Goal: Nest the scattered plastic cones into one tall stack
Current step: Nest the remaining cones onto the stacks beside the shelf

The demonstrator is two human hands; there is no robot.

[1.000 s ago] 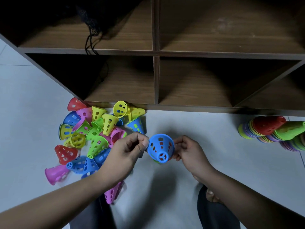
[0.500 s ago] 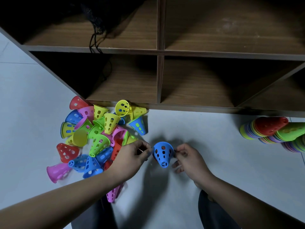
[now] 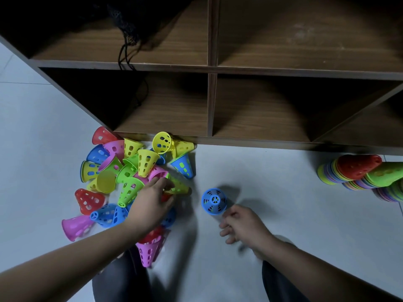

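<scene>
A blue cone [image 3: 214,201] stands on the white floor, tip up, with green showing through its holes. My right hand [image 3: 242,224] hovers just below and right of it, fingers loosely curled, holding nothing. To the left lies the scattered pile of cones [image 3: 122,177] in red, yellow, green, blue and pink. My left hand [image 3: 156,197] reaches into the pile's right edge. Its fingers curl over the wide end of a yellow-green cone [image 3: 180,187] lying on its side. A red cone is partly hidden under that hand.
A brown wooden shelf unit [image 3: 209,140] runs along the back, its bottom edge touching the pile. Long nested stacks of cones [image 3: 357,171] lie on their sides at the far right. My knees [image 3: 122,277] are at the bottom, with a pink cone [image 3: 147,251] between them.
Both hands let go of the blue cone, which now stands on the floor. My left hand moved left into the pile onto a yellow-green cone. My right hand drew back.
</scene>
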